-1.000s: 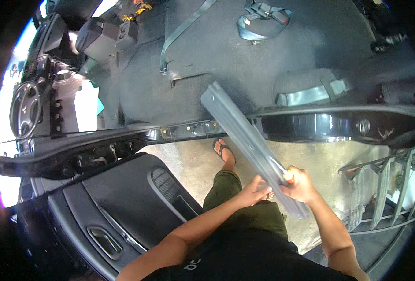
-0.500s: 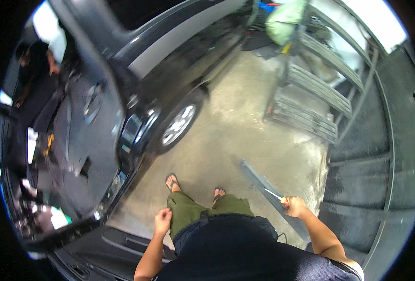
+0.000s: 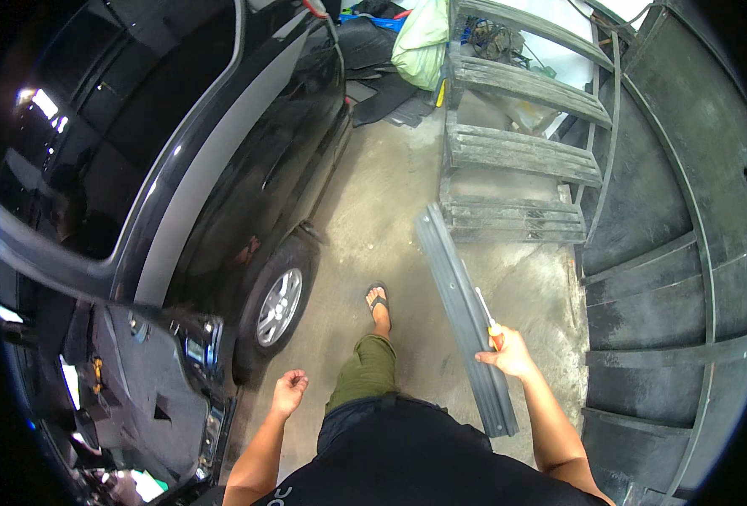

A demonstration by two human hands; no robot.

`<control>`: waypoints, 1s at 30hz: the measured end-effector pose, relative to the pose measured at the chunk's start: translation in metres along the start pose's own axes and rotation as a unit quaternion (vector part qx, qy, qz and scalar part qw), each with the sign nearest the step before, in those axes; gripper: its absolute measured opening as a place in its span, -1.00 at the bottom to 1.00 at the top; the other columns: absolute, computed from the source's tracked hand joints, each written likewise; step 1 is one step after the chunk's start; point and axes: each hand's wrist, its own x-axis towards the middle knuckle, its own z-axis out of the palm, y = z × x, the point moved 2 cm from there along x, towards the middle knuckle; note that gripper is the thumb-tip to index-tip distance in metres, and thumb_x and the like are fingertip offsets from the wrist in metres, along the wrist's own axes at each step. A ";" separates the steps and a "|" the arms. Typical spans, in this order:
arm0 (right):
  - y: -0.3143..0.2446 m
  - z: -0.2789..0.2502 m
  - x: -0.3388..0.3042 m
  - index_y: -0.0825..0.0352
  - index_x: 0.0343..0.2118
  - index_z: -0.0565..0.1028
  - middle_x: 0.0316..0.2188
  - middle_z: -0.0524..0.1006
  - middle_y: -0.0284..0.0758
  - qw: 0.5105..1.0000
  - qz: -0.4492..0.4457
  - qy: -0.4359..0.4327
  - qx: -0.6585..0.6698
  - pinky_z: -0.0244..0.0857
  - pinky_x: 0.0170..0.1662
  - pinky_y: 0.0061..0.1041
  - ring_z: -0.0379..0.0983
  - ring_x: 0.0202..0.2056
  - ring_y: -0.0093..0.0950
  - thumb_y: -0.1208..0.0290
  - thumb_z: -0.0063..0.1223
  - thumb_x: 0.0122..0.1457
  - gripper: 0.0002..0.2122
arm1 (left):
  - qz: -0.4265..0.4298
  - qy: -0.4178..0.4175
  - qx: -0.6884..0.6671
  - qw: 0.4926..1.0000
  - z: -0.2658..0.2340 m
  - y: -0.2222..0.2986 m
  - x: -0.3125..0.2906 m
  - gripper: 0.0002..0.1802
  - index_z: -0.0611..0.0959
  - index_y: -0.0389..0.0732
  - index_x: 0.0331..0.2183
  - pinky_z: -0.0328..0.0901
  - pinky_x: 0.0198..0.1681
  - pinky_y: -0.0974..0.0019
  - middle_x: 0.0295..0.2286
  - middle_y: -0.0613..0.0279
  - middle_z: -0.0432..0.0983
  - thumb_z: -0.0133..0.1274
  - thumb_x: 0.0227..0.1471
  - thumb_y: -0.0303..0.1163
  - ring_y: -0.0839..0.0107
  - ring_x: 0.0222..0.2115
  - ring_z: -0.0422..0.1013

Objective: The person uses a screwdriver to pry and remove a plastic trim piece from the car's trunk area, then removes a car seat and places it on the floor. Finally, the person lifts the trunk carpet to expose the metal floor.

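Observation:
My right hand (image 3: 511,352) is closed round the red and yellow handle of a screwdriver (image 3: 485,309), whose metal shaft points forward. The same hand grips the edge of a long grey trim strip (image 3: 458,291), the thumb lying over its face. The strip hangs lengthwise beside my right leg, and small holes show along it. My left hand (image 3: 289,393) hangs by my left side with its fingers curled in; nothing shows in it. It is nearest to the wheel (image 3: 280,307) of a black vehicle (image 3: 247,160).
The vehicle stands along my left, with an open doorway and bare floor panel (image 3: 142,371) at lower left. Ahead on the right are metal steps (image 3: 525,156), with a pale green sack (image 3: 421,46) and dark mats (image 3: 382,97) beside them. A dark metal wall (image 3: 660,278) runs along my right.
I have stepped forward past the doorway, turning so that the wheel and steps appear nearer. The trim strip has swung more upright in view, still in my right hand with the screwdriver.

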 end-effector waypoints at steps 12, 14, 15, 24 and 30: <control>-0.107 -0.086 0.268 0.20 -0.51 0.31 -0.56 0.26 -0.59 0.985 0.046 -0.067 0.151 0.20 -0.37 -0.54 0.19 -0.47 -0.66 0.45 0.58 -0.16 -0.55 | -0.011 -0.146 0.152 0.978 0.033 0.178 0.256 -0.60 0.66 -0.32 -0.08 0.45 -0.13 0.27 -0.29 0.10 0.66 0.24 0.15 -0.25 0.35 -0.26 0.57; -0.113 -0.097 0.292 0.16 -0.50 0.32 -0.56 0.26 -0.62 0.957 0.143 -0.085 0.238 0.16 -0.38 -0.57 0.20 -0.47 -0.68 0.49 0.57 -0.15 -0.55 | 0.035 -0.166 0.163 0.972 0.046 0.240 0.311 -0.54 0.62 -0.31 -0.02 0.45 -0.08 0.21 -0.24 0.04 0.65 0.25 0.13 -0.24 0.27 -0.21 0.57; -0.119 -0.099 0.307 0.16 -0.50 0.32 -0.56 0.26 -0.62 0.950 0.143 -0.075 0.267 0.16 -0.38 -0.58 0.21 -0.47 -0.68 0.50 0.57 -0.15 -0.56 | 0.080 -0.173 0.184 0.964 0.059 0.277 0.336 -0.52 0.61 -0.29 0.01 0.44 -0.06 0.18 -0.19 0.00 0.65 0.25 0.12 -0.25 0.23 -0.19 0.57; -0.166 -0.133 0.535 0.14 -0.49 0.30 -0.54 0.32 -0.59 0.932 0.032 -0.107 0.344 0.18 -0.43 -0.63 0.26 -0.51 -0.73 0.61 0.47 -0.08 -0.58 | -0.120 -0.473 -0.174 0.856 0.252 0.559 0.522 -0.36 0.51 -0.21 0.09 0.40 0.09 0.09 0.06 0.00 0.52 0.08 0.27 0.13 0.23 -0.02 0.52; -0.225 -0.183 0.725 0.19 -0.48 0.35 -0.60 0.30 -0.57 0.977 0.009 -0.090 0.194 0.20 -0.42 -0.55 0.28 -0.50 -0.68 0.40 0.50 -0.04 -0.62 | -0.244 -0.258 -0.376 0.856 0.319 0.649 0.673 -0.50 0.53 -0.26 0.04 0.41 0.01 -0.02 -0.06 0.06 0.59 -0.05 0.38 -0.02 0.17 -0.09 0.55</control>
